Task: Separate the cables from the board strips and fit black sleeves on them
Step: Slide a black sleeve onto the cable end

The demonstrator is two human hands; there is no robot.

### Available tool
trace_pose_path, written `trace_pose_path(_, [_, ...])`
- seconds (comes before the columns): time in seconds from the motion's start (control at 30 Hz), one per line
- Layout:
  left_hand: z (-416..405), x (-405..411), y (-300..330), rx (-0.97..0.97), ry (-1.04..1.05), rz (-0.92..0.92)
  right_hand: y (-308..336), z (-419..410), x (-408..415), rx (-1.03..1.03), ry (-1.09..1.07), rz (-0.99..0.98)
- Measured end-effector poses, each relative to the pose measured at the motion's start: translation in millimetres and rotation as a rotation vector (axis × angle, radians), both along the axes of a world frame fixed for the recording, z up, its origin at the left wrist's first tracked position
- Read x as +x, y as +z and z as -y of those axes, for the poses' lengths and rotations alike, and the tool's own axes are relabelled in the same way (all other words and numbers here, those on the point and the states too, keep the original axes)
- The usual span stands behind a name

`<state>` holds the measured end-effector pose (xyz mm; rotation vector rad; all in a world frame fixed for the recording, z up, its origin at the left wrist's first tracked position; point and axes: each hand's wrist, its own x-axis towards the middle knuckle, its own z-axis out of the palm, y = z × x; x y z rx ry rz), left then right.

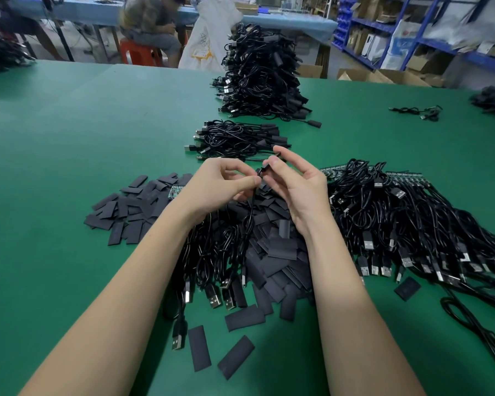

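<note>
Loose black sleeves (272, 247) heaped on green table (69, 155) under both wrists. Left hand (217, 187) and right hand (295, 184) pinch one cable (250, 212) end between fingertips above heap. Finished cable bundle (235, 140) beyond, taller stack (260, 78) farther back.

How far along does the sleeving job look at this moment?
Done: a tall stack of black sleeved USB cables and a smaller bundle lie further back on the green table mat. In hand: the left hand and right hand pinch one thin black cable at its sleeved end. Left: many cables still on green board strips, and a heap of flat black sleeves.
</note>
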<state>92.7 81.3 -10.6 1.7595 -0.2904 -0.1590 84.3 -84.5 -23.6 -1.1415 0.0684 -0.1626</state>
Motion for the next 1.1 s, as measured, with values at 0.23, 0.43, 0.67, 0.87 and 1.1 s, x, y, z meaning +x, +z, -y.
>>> trace_pose_path(0.23, [10,-1,8,-0.211,-0.003,-0.063,4,16,0,0.04,0.055,-0.081])
trace_pose_path(0.43, [20,8,33,-0.237,0.046,-0.014,-1,19,1,-0.653,-0.076,0.046])
trace_pose_path(0.67, [22,44,82,0.193,0.078,0.326,-9,17,2,-1.1,-0.085,0.053])
trace_pose_path(0.87, [23,92,82,0.793,0.077,0.575,-12,3,13,-1.428,0.092,0.011])
trace_pose_path(1.1, [28,126,40,1.118,-0.002,0.669,-19,-2,22,-1.554,0.132,-0.05])
